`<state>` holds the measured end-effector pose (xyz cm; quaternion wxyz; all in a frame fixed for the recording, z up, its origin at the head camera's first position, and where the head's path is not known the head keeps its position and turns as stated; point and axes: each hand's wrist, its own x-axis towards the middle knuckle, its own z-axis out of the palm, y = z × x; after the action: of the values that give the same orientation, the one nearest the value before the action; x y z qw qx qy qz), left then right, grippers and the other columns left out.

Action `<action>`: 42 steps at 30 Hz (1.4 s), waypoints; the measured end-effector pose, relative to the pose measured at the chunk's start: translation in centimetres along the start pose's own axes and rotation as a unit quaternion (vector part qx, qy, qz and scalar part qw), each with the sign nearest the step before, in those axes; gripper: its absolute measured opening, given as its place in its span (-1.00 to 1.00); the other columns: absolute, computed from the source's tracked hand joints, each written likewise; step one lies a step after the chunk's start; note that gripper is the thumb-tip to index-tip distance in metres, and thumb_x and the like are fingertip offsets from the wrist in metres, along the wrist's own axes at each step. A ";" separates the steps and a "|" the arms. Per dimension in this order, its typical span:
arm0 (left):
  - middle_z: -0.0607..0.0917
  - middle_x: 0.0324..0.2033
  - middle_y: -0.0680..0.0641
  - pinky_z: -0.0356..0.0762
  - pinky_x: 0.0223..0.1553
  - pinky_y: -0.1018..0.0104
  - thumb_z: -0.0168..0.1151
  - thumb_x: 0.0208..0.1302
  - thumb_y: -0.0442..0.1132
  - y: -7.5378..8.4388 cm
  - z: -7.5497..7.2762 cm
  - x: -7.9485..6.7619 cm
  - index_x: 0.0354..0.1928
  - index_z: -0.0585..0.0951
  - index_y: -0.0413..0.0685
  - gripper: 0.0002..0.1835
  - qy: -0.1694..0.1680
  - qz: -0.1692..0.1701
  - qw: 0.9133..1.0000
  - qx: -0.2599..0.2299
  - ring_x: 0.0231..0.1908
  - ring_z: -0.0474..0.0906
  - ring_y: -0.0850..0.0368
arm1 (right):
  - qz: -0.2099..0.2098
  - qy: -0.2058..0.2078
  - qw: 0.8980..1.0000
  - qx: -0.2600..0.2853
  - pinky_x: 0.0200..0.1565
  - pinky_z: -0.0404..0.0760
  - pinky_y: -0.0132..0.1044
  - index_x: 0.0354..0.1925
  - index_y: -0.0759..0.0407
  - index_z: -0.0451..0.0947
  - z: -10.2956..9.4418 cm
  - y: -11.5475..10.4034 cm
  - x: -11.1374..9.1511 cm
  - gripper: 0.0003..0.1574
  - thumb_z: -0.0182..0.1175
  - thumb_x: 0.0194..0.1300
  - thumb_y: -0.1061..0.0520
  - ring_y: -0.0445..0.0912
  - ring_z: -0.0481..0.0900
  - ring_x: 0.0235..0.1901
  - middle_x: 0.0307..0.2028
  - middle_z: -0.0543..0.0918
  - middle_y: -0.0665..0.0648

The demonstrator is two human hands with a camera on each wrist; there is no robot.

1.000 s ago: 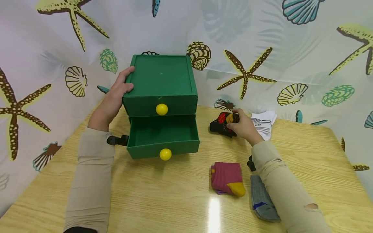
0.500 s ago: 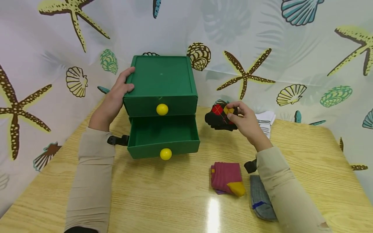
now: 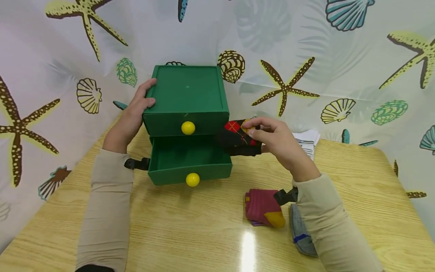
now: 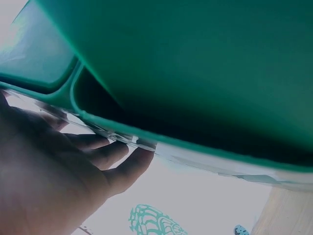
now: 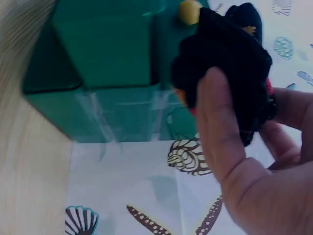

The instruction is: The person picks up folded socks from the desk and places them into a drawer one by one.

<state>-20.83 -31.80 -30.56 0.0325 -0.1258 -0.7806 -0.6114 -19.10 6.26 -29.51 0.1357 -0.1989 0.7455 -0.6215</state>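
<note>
My right hand (image 3: 276, 143) pinches a folded pair of black argyle socks (image 3: 238, 138) with red and yellow diamonds. The socks hang at the right side of the pulled-out lower drawer (image 3: 190, 172), partly over its edge. In the right wrist view the socks (image 5: 227, 68) sit between thumb and fingers, beside the green box. My left hand (image 3: 130, 113) rests against the left side of the green two-drawer box (image 3: 187, 90), fingertips at its top edge. The left wrist view has its fingers (image 4: 129, 169) extended along the green wall. The upper drawer (image 3: 163, 124) is closed; both drawers have yellow knobs.
Maroon folded socks (image 3: 263, 206) with a mustard heel lie on the wooden table (image 3: 176, 230). Grey socks (image 3: 302, 234) lie partly under the right sleeve. White striped socks (image 3: 307, 139) are behind the right hand. A shell-and-starfish cloth (image 3: 204, 34) stands behind the box.
My right hand has lifted the argyle socks off the table and carried them left to the open drawer. My left hand has stayed on the box.
</note>
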 end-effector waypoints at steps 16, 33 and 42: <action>-0.28 0.59 0.07 -0.30 0.42 -0.19 -0.32 0.54 -0.02 -0.1 -0.2 -0.1 0.64 -0.12 0.19 -0.32 -0.006 -0.001 1.000 0.004 0.54 -0.38 0.00 | 0.093 -0.049 0.994 -0.044 -0.37 0.71 -0.05 0.17 0.24 0.64 7.8 -1.6 2.8 -0.65 0.14 0.50 0.21 0.08 0.60 0.03 0.12 0.56 0.19; -0.28 0.59 0.07 -0.28 0.42 -0.15 -0.32 0.53 -0.05 -0.1 -0.2 0.0 0.64 -0.13 0.19 -0.31 -0.012 -0.001 1.000 -0.003 0.53 -0.36 0.03 | 0.048 -0.161 0.940 -0.298 -0.25 0.41 -0.32 0.31 0.01 0.57 12.3 -0.8 6.0 -0.52 0.17 0.48 0.19 -0.07 0.45 -0.28 0.13 0.56 0.11; -0.23 0.59 0.04 -0.24 0.42 -0.09 -0.30 0.52 -0.06 0.0 -0.2 0.1 0.64 -0.11 0.16 -0.31 -0.006 0.006 1.000 -0.001 0.52 -0.30 0.02 | -0.023 -0.233 0.922 -0.309 -0.07 0.43 -0.31 0.45 -0.01 0.40 12.5 -0.1 6.0 -0.45 0.06 0.57 0.09 -0.08 0.49 -0.15 0.20 0.56 0.07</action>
<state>-20.98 -31.96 -30.53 0.0309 -0.1343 -0.7794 -0.6112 -18.75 -7.44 -31.55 0.2229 -0.3867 0.8432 -0.2994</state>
